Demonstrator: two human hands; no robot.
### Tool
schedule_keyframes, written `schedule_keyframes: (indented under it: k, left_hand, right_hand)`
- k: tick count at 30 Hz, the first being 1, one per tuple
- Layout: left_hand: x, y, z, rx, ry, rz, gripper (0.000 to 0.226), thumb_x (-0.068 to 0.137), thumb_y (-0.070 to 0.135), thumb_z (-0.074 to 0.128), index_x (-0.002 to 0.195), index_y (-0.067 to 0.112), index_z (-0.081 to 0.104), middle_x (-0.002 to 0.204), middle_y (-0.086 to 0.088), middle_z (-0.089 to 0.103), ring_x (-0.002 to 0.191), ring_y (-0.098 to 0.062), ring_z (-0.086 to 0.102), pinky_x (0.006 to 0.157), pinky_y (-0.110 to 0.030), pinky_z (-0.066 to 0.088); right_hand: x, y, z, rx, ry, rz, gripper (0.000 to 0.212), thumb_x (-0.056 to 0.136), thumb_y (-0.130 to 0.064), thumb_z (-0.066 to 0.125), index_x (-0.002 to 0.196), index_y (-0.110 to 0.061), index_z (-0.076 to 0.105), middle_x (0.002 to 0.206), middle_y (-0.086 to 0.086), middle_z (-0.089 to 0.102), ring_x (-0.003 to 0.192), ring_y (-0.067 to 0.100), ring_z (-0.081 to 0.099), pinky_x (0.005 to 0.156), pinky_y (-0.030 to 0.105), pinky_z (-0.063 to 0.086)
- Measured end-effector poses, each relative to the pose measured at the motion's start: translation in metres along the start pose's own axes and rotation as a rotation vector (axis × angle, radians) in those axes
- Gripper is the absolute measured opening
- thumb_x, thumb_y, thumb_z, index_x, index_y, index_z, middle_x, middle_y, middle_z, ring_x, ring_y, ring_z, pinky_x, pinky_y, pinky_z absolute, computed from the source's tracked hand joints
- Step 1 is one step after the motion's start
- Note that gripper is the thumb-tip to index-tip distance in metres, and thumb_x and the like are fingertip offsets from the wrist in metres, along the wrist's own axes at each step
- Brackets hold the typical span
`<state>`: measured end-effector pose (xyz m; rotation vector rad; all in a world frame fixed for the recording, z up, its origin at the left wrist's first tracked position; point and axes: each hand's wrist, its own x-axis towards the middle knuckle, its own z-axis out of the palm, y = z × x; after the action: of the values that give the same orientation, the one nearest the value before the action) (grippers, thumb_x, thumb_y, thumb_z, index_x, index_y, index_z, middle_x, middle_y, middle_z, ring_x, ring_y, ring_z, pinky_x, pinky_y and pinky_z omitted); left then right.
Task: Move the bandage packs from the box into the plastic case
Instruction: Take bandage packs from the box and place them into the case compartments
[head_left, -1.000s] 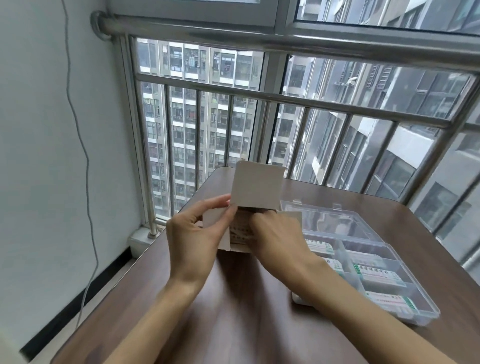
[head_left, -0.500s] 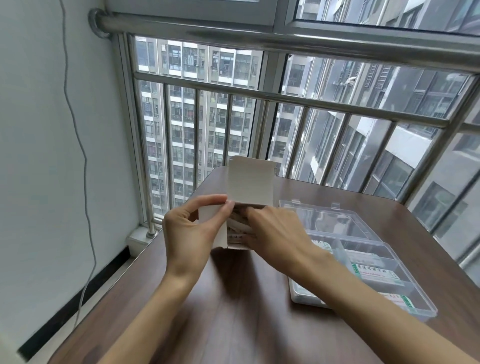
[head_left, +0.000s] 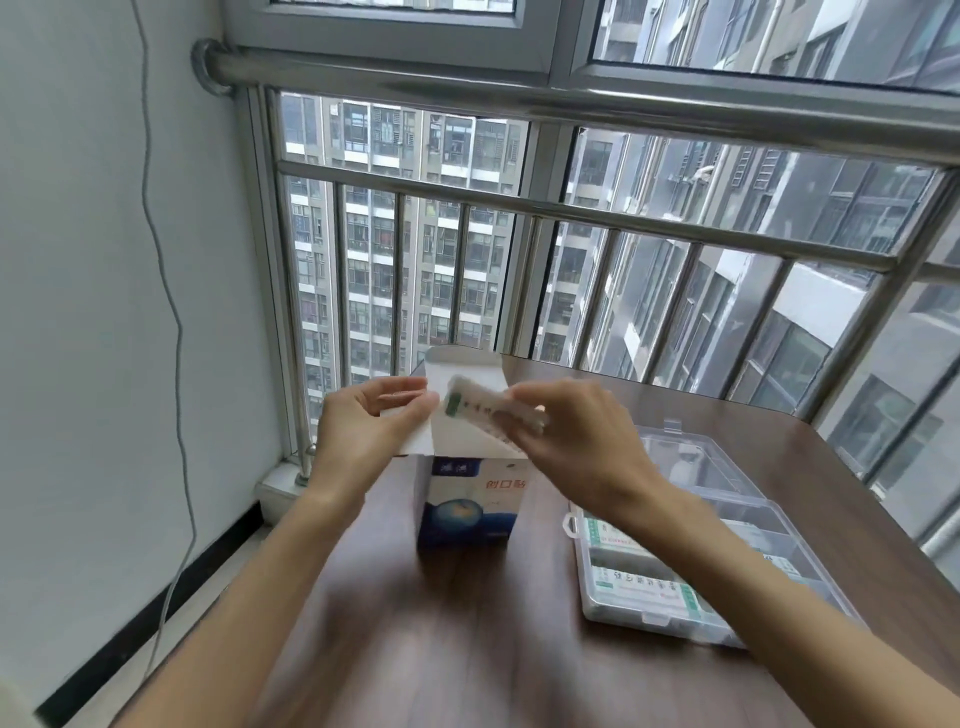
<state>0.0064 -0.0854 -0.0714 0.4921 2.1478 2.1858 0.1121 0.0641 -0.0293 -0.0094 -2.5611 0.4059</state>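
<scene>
While the left hand (head_left: 371, 421) pinches the "创口贴" box (head_left: 470, 501) flap, the right hand (head_left: 576, 436) grips a bandage pack (head_left: 475, 408).

— Where is the light coming from?
— Flat, even daylight through the window (head_left: 675, 234) ahead; bright overall, no hard glare.
— Shadows?
— Soft ones on the table (head_left: 467, 649), falling toward the camera beneath the forearms and the box (head_left: 467, 499).
— Sharpness?
— The right hand (head_left: 576, 431) and its bandage pack (head_left: 483, 408) are motion-blurred. The railing (head_left: 519, 98) bows from wide-angle distortion.
</scene>
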Motion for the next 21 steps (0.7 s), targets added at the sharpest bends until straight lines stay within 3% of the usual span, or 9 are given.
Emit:
schedule_keyframes:
  k: [1,3,5,7,9,11,13,16,21]
  left_hand:
    - [0.004,0.002,-0.002,0.065,-0.028,-0.015,0.015,0.08,0.022,0.076,0.094,0.023,0.071,0.094,0.003,0.072,0.093,-0.01,0.067,0.067,-0.021,0.051]
    - [0.009,0.004,-0.003,0.257,-0.022,-0.002,0.019,0.081,0.031,0.074,0.099,0.027,0.071,0.097,0.006,0.072,0.095,-0.01,0.066,0.074,-0.027,0.052]
    - [0.005,0.008,-0.003,0.569,0.061,0.058,0.027,0.084,0.042,0.067,0.109,0.032,0.068,0.112,0.007,0.069,0.104,-0.013,0.062,0.084,-0.03,0.047]
    - [-0.005,0.018,0.002,0.761,0.184,0.252,0.032,0.089,0.043,0.06,0.118,0.03,0.064,0.128,0.006,0.061,0.118,-0.017,0.052,0.093,-0.034,0.041]
    - [-0.021,0.033,0.011,0.698,0.22,0.439,0.029,0.092,0.039,0.056,0.118,0.027,0.063,0.124,0.008,0.06,0.114,-0.008,0.049,0.094,-0.028,0.038]
    - [-0.037,0.048,0.026,0.556,0.114,0.455,0.02,0.092,0.041,0.053,0.107,0.032,0.064,0.101,0.017,0.063,0.089,0.01,0.053,0.076,-0.013,0.041]
    - [-0.049,0.057,0.043,0.421,-0.084,0.349,0.013,0.089,0.049,0.052,0.094,0.043,0.063,0.084,0.028,0.061,0.076,0.014,0.058,0.06,-0.007,0.043]
    - [-0.06,0.057,0.067,0.212,-0.35,0.205,0.018,0.084,0.047,0.061,0.094,0.036,0.071,0.079,0.016,0.072,0.075,0.011,0.064,0.055,-0.007,0.045]
    - [-0.074,0.041,0.101,0.042,-0.473,0.02,0.008,0.085,0.026,0.069,0.088,0.022,0.075,0.078,0.006,0.075,0.072,0.001,0.068,0.052,-0.01,0.044]
  right_hand:
    - [0.003,0.001,-0.003,0.173,0.002,0.085,0.015,0.088,-0.02,0.063,0.096,-0.018,0.075,0.085,0.003,0.072,0.07,0.017,0.063,0.058,0.035,0.053]
    - [0.005,0.003,-0.012,0.511,-0.104,0.295,0.017,0.087,-0.015,0.065,0.101,-0.01,0.073,0.088,0.004,0.072,0.069,0.008,0.063,0.059,0.022,0.055]
    - [0.003,0.006,-0.018,0.717,-0.236,0.482,0.021,0.086,-0.023,0.066,0.102,-0.011,0.073,0.084,0.004,0.072,0.06,0.009,0.05,0.053,0.015,0.041]
    - [-0.003,0.011,-0.025,0.82,-0.273,0.564,0.022,0.085,-0.029,0.066,0.1,-0.015,0.074,0.087,0.007,0.072,0.064,0.015,0.047,0.055,0.016,0.037]
    - [-0.011,0.017,-0.032,0.942,-0.268,0.609,0.025,0.084,-0.029,0.065,0.102,-0.013,0.073,0.089,0.009,0.071,0.057,0.006,0.051,0.05,0.012,0.038]
    - [-0.02,0.023,-0.04,1.079,-0.269,0.636,0.028,0.084,-0.026,0.063,0.105,-0.009,0.072,0.085,0.007,0.068,0.052,0.004,0.045,0.046,0.011,0.037]
    - [-0.031,0.031,-0.047,1.144,-0.278,0.643,0.03,0.083,-0.028,0.063,0.103,-0.008,0.073,0.077,0.003,0.066,0.054,0.006,0.033,0.046,0.011,0.033]
    - [-0.053,0.041,-0.052,1.075,-0.258,0.652,0.032,0.079,-0.032,0.066,0.098,-0.009,0.075,0.077,0.003,0.066,0.048,0.002,0.036,0.044,0.01,0.034]
    - [-0.088,0.059,-0.057,0.946,-0.062,0.746,0.021,0.073,-0.03,0.074,0.089,-0.018,0.077,0.086,0.006,0.074,0.074,0.016,0.044,0.061,0.02,0.034]
